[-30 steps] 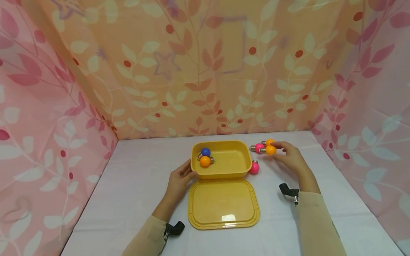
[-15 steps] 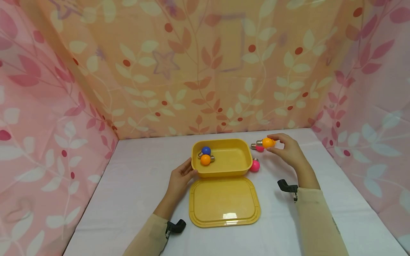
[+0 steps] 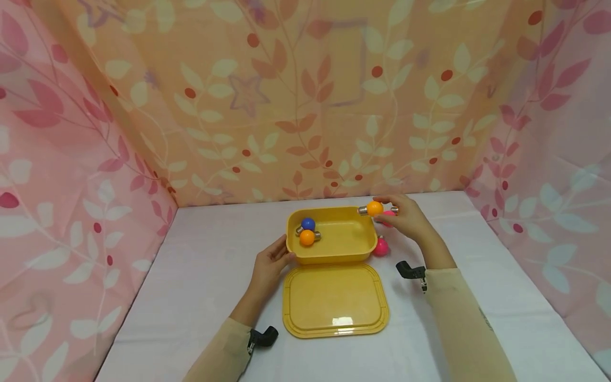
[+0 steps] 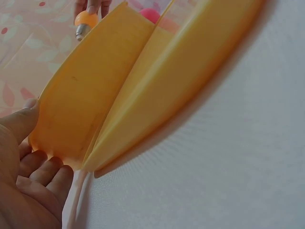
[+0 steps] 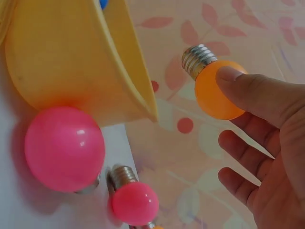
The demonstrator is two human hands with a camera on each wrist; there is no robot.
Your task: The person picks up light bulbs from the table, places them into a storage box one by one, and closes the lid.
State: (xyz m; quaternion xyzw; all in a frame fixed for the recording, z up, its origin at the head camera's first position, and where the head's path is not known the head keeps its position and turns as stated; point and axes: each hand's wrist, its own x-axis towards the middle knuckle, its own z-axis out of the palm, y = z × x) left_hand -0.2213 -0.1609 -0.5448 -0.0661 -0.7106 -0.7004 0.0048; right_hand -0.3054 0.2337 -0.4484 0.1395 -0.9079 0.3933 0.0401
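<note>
My right hand (image 3: 403,215) pinches an orange light bulb (image 5: 221,90) between thumb and fingers, its metal screw base pointing left. In the head view this bulb overlaps the back right corner of the yellow box (image 3: 334,260). My left hand (image 3: 268,265) holds the box at its left end, with the thumb at the rim and the fingers against the wall in the left wrist view. Inside the box lie a blue bulb (image 3: 308,224) and an orange bulb (image 3: 307,237), side by side at the left.
A pink bulb (image 3: 381,247) lies against the box's right side. Behind my right hand lies another pink bulb (image 5: 136,203), with a sliver of orange (image 5: 158,227) beside it. The yellow lid (image 3: 336,302) lies flat in front of the box. Patterned cloth (image 3: 305,106) walls the table.
My right hand has lifted the orange bulb from beside the other bulbs and carried it left to the box's right rim. My left hand stays at the box.
</note>
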